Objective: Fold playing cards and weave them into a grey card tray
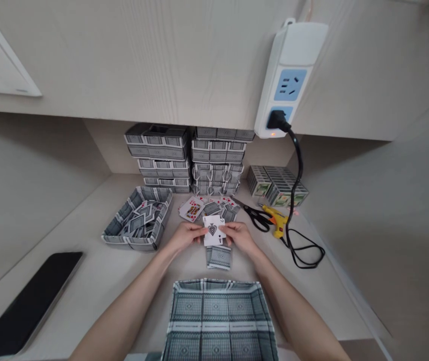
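My left hand (189,234) and my right hand (239,235) pinch the two sides of a few playing cards (212,236), an ace of spades face up on top. Just below, face-down cards (220,257) with grey patterned backs lie on the desk. Behind my hands, loose cards (191,208) spread out, some face up and some face down. Nearest my body stands a box made of playing cards (215,311), its grey card backs showing. To the left, another card box (160,228) holds a heap of loose folded cards (139,223).
Stacked card boxes (218,173) stand at the back, with packs of cards (280,184) beside them. Black scissors (261,220) and a yellow glue gun (279,220) lie right; its cord (297,165) hangs from a power strip (291,75). A black flat object (29,301) lies left.
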